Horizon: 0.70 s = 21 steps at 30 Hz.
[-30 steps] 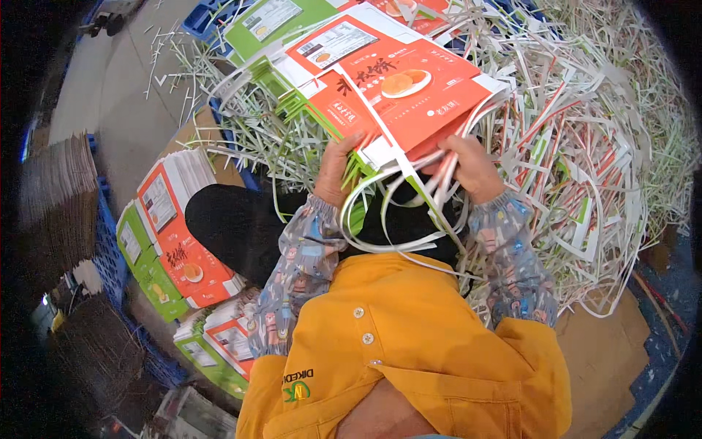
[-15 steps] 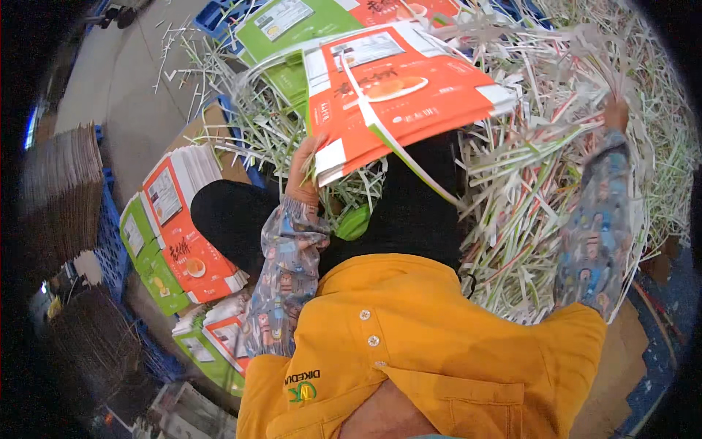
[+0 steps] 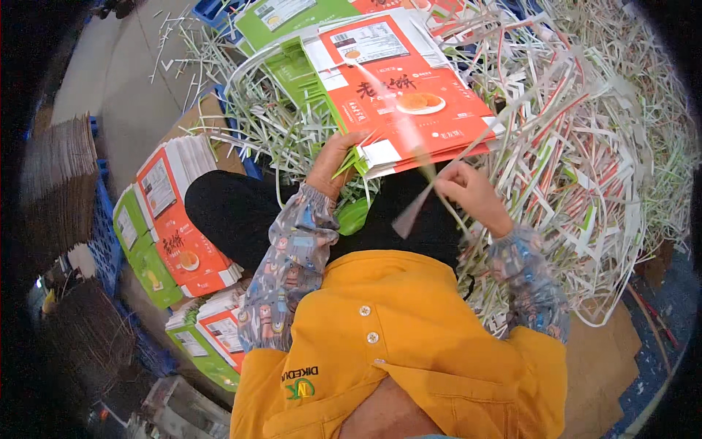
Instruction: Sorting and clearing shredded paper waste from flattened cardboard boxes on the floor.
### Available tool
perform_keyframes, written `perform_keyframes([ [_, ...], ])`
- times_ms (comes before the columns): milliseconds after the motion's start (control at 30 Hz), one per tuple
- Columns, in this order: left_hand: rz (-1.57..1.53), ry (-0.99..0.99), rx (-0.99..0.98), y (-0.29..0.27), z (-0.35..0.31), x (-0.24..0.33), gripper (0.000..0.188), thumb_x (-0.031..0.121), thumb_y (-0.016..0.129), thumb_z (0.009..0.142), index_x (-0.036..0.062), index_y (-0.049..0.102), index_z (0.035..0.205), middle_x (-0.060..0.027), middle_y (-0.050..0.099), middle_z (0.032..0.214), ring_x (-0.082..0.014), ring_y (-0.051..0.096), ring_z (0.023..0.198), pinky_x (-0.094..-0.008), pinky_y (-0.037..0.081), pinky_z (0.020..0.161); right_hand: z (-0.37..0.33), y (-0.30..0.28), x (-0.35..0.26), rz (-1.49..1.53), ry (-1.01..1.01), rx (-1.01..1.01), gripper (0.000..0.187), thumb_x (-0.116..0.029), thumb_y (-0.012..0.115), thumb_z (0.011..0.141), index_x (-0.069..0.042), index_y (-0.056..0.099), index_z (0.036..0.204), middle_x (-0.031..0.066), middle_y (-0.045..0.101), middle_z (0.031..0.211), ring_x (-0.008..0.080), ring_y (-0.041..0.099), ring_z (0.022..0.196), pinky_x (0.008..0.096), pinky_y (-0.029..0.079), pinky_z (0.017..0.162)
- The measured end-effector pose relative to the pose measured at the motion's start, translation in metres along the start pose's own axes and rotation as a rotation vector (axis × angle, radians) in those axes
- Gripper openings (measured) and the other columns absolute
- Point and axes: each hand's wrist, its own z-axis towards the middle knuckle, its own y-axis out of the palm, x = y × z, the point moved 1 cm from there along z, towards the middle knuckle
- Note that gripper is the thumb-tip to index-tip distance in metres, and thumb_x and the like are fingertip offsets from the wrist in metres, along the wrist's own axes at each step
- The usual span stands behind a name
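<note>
A stack of flat printed carton sheets [image 3: 409, 95], orange-red with a white label panel and green along its left side, lies tilted above my lap. My left hand [image 3: 336, 161] grips its near left corner, with thin green strips sticking out around the fingers. Close to the near right edge, my right hand [image 3: 475, 194] is closed in a pinch. A pale paper strip [image 3: 420, 150], smeared by motion, crosses the front of the stack at those fingertips. Under the stack, near my left wrist, a bright green piece [image 3: 354, 217] rests against my black trousers.
Heaps of shredded paper strips [image 3: 570, 190] cover the right side and surround the stack. More printed carton stacks [image 3: 175, 219] stand at left, beside a blue plastic pallet [image 3: 106, 227] and piles of brown cardboard [image 3: 58, 186]. Another green carton stack [image 3: 285, 22] lies beyond.
My right hand has come from the strip heap at far right to the stack's near edge. The stack's top face now shows more fully; a long strip across it has shifted.
</note>
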Motion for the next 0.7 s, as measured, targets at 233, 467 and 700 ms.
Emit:
perform_keyframes([
  [233, -0.006, 0.077, 0.003, -0.003, -0.002, 0.000, 0.032, 0.009, 0.057, 0.074, -0.0035, 0.049, 0.103, -0.0124, 0.058, 0.095, -0.0222, 0.060, 0.081, -0.0344, 0.051, 0.072, 0.027, -0.099, -0.005, -0.048, -0.015, 0.511, 0.011, -0.014, 0.050, 0.079, -0.004, 0.048, 0.083, 0.0015, 0.049, 0.060, 0.0100, 0.050, 0.052, 0.0217, 0.040, 0.048],
  [467, -0.060, 0.001, -0.014, 0.001, 0.004, -0.002, 0.030, 0.008, 0.056, 0.074, -0.0058, 0.049, 0.100, -0.0141, 0.059, 0.093, -0.0223, 0.060, 0.080, -0.0334, 0.050, 0.072, 0.003, 0.008, -0.069, -0.558, -0.802, 0.327, 0.026, -0.010, 0.055, 0.075, -0.004, 0.051, 0.100, 0.0109, 0.048, 0.105, 0.0252, 0.045, 0.100, 0.0380, 0.034, 0.086],
  [700, -0.036, -0.010, -0.038, 0.001, -0.001, 0.011, 0.026, 0.014, 0.057, 0.076, -0.0028, 0.052, 0.096, -0.0116, 0.060, 0.091, -0.0210, 0.061, 0.078, -0.0353, 0.052, 0.069, 0.057, -0.169, 0.101, -1.255, -0.273, 0.712, 0.024, -0.010, 0.053, 0.075, -0.002, 0.053, 0.097, 0.0185, 0.052, 0.099, 0.0327, 0.047, 0.092, 0.0388, 0.036, 0.081],
])
